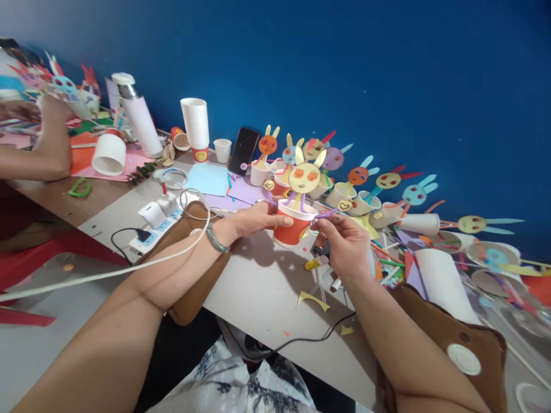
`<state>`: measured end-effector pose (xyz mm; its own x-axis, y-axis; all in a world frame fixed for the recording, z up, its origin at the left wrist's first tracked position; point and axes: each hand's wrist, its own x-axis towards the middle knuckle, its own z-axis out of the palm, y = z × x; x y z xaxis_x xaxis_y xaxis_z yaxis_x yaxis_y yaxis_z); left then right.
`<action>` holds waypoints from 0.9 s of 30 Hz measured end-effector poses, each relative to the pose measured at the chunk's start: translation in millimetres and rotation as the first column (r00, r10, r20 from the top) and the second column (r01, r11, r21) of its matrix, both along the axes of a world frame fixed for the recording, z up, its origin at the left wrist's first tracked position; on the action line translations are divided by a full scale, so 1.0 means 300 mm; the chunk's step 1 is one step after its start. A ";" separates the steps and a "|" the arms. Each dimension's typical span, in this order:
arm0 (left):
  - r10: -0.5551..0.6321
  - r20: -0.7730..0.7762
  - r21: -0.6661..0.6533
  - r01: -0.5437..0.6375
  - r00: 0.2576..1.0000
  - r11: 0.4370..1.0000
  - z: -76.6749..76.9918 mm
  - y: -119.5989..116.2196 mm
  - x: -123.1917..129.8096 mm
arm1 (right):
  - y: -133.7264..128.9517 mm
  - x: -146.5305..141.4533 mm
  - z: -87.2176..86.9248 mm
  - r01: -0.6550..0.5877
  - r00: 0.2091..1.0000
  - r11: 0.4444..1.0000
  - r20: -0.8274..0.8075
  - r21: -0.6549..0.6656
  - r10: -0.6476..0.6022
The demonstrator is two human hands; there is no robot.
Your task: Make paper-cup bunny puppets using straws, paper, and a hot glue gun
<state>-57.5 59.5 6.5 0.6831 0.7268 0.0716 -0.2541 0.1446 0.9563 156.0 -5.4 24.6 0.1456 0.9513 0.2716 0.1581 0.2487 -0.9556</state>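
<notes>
A red paper cup [289, 234] with a white rim is held above the table in my left hand [257, 219], thumb across its front and fingers behind. From the cup rises a cream paper rabbit head [303, 179] with orange eyes, two upright ears and a small drawn mouth. Purple pipe cleaners [326, 214] stick out at the cup's sides like arms. My right hand [348, 244] is at the cup's right side, thumb and forefinger pinched on the purple pipe cleaner where it meets the wall. Its other fingers are curled and partly hidden.
Several finished rabbit cups [359, 176] line the wall. Further left stand a phone [243, 150], a cup stack [196, 123] and a white thermos [141, 123]. A white cable crosses above my left forearm from a power strip [160, 229]. Another person's arm [54, 137] rests at far left.
</notes>
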 end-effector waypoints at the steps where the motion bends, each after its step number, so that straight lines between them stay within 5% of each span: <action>1: -0.008 0.000 -0.004 0.008 1.000 1.000 -0.001 0.001 0.001 | 0.001 0.002 -0.003 0.002 1.000 1.000 0.009 0.002 -0.002; 27: -0.084 0.000 0.096 0.083 0.996 0.992 0.015 -0.001 -0.006 | -0.010 -0.001 0.002 -0.007 0.996 0.999 0.088 -0.031 0.010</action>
